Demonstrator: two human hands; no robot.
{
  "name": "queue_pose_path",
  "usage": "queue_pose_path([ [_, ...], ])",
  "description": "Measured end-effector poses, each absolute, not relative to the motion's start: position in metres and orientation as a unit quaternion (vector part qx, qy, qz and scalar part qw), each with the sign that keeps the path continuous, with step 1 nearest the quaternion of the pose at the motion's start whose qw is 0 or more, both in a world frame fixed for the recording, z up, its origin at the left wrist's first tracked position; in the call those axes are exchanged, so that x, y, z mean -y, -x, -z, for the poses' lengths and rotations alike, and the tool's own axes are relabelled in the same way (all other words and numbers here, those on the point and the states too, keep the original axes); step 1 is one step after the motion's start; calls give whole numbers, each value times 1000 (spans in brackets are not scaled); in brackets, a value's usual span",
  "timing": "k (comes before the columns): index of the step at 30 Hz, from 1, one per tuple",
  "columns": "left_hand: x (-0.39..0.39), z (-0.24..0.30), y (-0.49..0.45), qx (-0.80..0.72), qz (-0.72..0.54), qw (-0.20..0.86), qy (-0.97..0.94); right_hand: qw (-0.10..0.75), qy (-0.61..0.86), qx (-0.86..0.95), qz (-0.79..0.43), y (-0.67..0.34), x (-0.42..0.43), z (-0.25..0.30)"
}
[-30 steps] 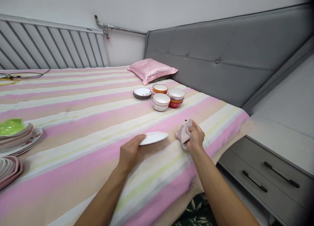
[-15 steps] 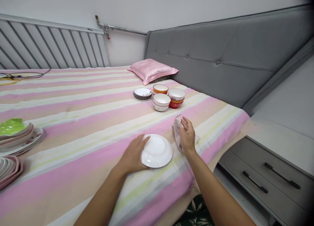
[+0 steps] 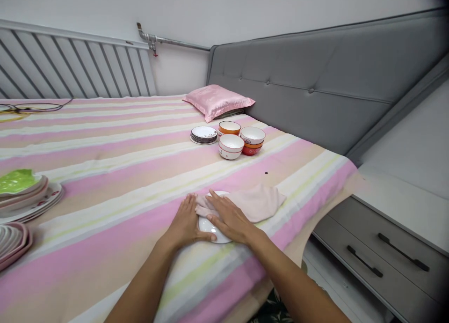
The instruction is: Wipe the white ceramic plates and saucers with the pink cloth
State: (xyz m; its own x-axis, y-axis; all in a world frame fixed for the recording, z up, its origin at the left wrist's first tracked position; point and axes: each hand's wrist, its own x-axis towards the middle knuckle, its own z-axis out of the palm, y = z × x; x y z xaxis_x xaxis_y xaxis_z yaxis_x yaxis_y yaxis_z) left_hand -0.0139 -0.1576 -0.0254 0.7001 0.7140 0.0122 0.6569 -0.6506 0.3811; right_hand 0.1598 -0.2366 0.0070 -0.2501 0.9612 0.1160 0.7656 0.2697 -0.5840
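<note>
Striped fabric bedspread (image 3: pixel 115 192) | left grip (image 3: pixel 183 226) spread against glossy round plate (image 3: pixel 206 226) | right grip (image 3: pixel 231 218) spread over soft rumpled cloth (image 3: pixel 260 204)

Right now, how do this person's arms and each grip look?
The left grip and right grip are bare hands, without visible gloves or rings. Left forearm and right forearm show no sleeve or watch. Dark leaf-print clothing appears below.

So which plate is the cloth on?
The white plate the left hand touches, with the right hand over the cloth. It's on its own; the other plates are stacked.
</note>
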Motion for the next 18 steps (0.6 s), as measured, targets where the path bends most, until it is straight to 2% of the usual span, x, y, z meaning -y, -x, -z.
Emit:
queue_pose_path([
  [4, 158, 26, 15, -430, -32, 163, -888, 161, 583, 780, -161, -159, 233, 2],
  [9, 158, 23, 15, -418, -4, 147, -896, 144, 605, 776, -109, -158, 225, 6],
  [18, 159, 24, 15, -413, -3, 132, -901, 124, 659, 733, -110, -158, 210, 8],
])
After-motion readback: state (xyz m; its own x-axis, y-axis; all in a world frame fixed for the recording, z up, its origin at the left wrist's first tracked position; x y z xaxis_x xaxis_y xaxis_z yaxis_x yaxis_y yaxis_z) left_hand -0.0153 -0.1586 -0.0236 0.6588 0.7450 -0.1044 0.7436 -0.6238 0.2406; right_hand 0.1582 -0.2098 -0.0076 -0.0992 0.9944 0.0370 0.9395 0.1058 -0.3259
